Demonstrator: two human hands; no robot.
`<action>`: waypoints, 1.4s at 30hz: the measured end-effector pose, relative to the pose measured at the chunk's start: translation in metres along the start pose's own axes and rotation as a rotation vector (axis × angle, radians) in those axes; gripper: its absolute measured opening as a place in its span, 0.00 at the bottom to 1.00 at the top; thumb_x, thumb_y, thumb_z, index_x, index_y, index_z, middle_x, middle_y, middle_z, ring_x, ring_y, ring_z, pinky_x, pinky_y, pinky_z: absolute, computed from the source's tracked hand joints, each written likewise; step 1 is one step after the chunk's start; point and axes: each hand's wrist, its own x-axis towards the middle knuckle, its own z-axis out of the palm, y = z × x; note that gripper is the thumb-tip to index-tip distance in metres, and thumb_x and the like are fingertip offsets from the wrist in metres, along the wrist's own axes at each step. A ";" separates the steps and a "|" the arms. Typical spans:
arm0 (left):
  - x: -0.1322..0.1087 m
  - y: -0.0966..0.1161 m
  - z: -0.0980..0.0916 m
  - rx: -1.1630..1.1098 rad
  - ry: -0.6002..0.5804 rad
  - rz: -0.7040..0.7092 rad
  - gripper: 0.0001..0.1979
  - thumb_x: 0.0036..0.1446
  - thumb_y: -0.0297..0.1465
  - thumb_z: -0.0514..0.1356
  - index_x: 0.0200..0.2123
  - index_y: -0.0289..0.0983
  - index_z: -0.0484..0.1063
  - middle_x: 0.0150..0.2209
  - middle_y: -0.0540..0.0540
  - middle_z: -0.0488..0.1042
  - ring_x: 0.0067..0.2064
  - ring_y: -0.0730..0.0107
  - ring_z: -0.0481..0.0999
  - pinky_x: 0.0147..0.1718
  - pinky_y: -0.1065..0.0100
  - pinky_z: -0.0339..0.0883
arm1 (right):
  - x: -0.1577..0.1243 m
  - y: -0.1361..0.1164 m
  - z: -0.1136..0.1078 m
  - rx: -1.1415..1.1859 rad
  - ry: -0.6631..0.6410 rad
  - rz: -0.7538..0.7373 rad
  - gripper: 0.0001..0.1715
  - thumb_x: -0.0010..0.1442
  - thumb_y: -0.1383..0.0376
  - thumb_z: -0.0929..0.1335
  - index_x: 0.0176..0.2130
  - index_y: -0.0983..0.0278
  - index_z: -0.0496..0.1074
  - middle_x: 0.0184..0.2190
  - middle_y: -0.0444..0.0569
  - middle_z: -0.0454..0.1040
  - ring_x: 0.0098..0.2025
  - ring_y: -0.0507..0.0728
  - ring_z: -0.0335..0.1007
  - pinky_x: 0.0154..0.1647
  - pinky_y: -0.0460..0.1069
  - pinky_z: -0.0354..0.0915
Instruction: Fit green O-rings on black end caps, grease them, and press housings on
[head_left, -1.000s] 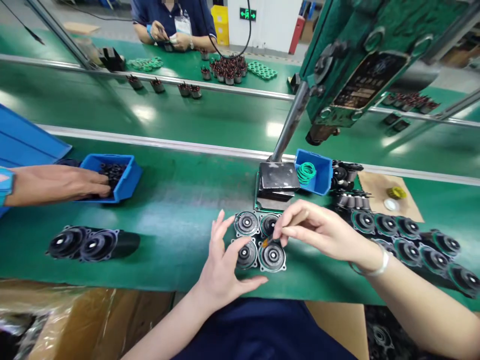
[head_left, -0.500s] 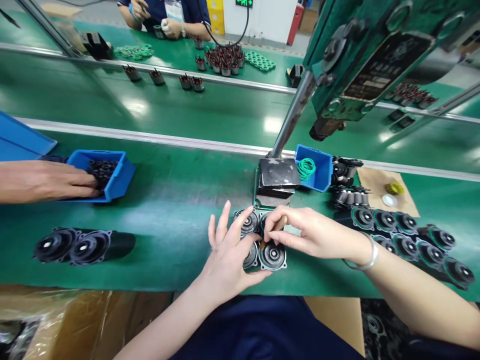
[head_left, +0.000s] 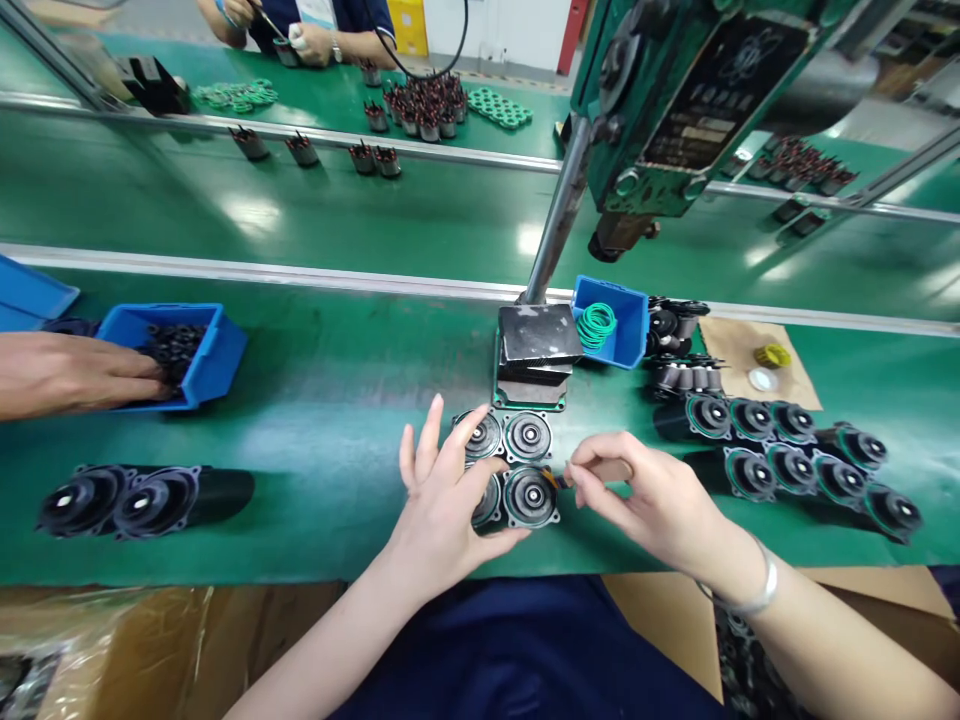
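Several round black motor housings stand grouped in front of the press base. My left hand [head_left: 442,500] rests around the near ones, thumb and index finger on either side of the near right housing [head_left: 532,496], other fingers spread. At that housing's right edge, my right hand [head_left: 637,485] pinches a small brush-like tool [head_left: 555,480] with an orange-brown tip, which touches or nearly touches the rim. Behind it is another housing [head_left: 528,436], and a further one [head_left: 481,434] lies partly behind my left fingers.
The green press [head_left: 675,120] overhangs its black block [head_left: 538,335]. Green rings fill a blue bin [head_left: 630,325]. More housings [head_left: 791,466] stand right, others [head_left: 156,500] left. Another person's hand [head_left: 82,370] reaches into a blue bin [head_left: 214,360]. A co-worker sits across.
My right hand has moved right with the tool, from between the housings to the near right one's outer edge. My left hand keeps its hold. The whole view has shifted slightly.
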 end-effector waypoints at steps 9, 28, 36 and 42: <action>0.000 0.001 0.001 0.000 -0.021 0.018 0.20 0.49 0.43 0.70 0.43 0.41 0.75 0.68 0.37 0.56 0.72 0.33 0.35 0.63 0.27 0.34 | -0.023 -0.022 0.020 0.130 0.027 -0.069 0.03 0.67 0.68 0.66 0.41 0.63 0.64 0.29 0.43 0.75 0.29 0.46 0.73 0.32 0.40 0.69; -0.003 -0.004 0.002 -0.035 -0.043 0.040 0.23 0.48 0.43 0.70 0.45 0.39 0.73 0.70 0.38 0.55 0.73 0.39 0.36 0.65 0.32 0.30 | -0.005 -0.047 0.028 -0.290 -0.056 -0.585 0.15 0.67 0.73 0.58 0.40 0.70 0.72 0.36 0.55 0.79 0.40 0.56 0.77 0.43 0.51 0.74; 0.001 -0.005 0.002 -0.025 -0.017 0.071 0.22 0.51 0.46 0.67 0.44 0.38 0.74 0.69 0.38 0.57 0.73 0.38 0.38 0.65 0.31 0.32 | -0.019 -0.040 -0.010 -0.417 -0.173 -0.610 0.18 0.67 0.72 0.57 0.41 0.66 0.74 0.37 0.54 0.80 0.40 0.58 0.77 0.42 0.53 0.75; 0.001 -0.005 -0.001 -0.023 -0.009 0.092 0.21 0.52 0.44 0.67 0.45 0.38 0.74 0.69 0.36 0.57 0.73 0.37 0.39 0.65 0.30 0.37 | -0.037 0.008 -0.007 -0.179 0.188 -0.159 0.15 0.65 0.71 0.65 0.49 0.61 0.75 0.44 0.53 0.74 0.47 0.55 0.75 0.46 0.51 0.75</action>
